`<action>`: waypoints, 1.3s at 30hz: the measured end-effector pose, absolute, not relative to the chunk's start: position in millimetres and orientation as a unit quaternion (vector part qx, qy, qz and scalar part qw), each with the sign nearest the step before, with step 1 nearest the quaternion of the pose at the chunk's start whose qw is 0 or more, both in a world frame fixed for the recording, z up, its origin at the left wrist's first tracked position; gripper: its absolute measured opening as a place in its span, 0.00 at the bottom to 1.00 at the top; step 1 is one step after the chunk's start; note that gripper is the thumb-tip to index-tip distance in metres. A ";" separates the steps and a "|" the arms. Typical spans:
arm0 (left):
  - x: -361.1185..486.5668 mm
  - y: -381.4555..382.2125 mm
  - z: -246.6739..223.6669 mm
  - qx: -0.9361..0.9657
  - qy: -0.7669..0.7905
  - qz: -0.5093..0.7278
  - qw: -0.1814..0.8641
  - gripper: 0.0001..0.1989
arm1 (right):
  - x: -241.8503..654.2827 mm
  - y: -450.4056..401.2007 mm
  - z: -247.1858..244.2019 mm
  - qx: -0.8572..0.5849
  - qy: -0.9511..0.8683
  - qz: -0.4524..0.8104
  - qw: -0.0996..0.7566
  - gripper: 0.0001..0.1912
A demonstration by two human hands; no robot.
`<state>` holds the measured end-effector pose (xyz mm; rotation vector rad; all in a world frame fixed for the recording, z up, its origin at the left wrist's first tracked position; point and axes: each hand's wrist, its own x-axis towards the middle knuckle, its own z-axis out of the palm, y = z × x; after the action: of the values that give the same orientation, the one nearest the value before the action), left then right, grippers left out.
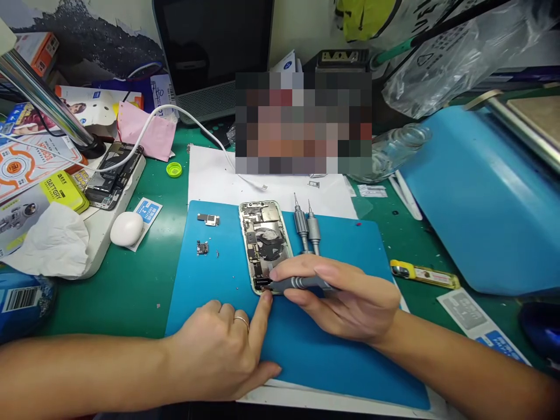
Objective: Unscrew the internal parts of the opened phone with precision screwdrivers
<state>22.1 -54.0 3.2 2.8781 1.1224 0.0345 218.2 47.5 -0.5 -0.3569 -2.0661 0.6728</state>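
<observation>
I pinch a slim grey cylindrical tool (301,283) in my right hand (356,294); my half-open, seemingly empty left hand (214,344) touches the opened silver-rimmed phone (268,239), likely to steady it.

Left of the opened phone (271,219), a hand could pass over a narrow strip of blue mat (227,233), with two small boards (202,248) along its outer side. From the right, the right hand (363,297) and its grey screwdriver (301,283) stand in the way, with two more drivers (301,224) just beyond; the left hand (219,344) bars the near edge, and a white cable (170,107) arches over the far left of the desk (144,291).
</observation>
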 end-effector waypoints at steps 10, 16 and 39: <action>22.0 -53.2 2.2 0.934 0.357 0.009 0.030 0.37 | 221.7 48.1 -1.8 -0.129 -0.844 0.273 0.443 0.37; 21.5 -53.3 2.7 0.933 0.359 0.014 0.029 0.36 | 219.5 47.3 -1.6 -0.124 -0.850 0.251 0.446 0.36; 21.2 -54.3 1.5 0.923 0.384 0.027 0.014 0.32 | 212.4 49.3 1.1 -0.104 -0.872 0.116 0.465 0.13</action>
<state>21.2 -54.3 1.5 2.8740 1.1958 0.0827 212.4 49.3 1.1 -0.2554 -2.1405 0.2845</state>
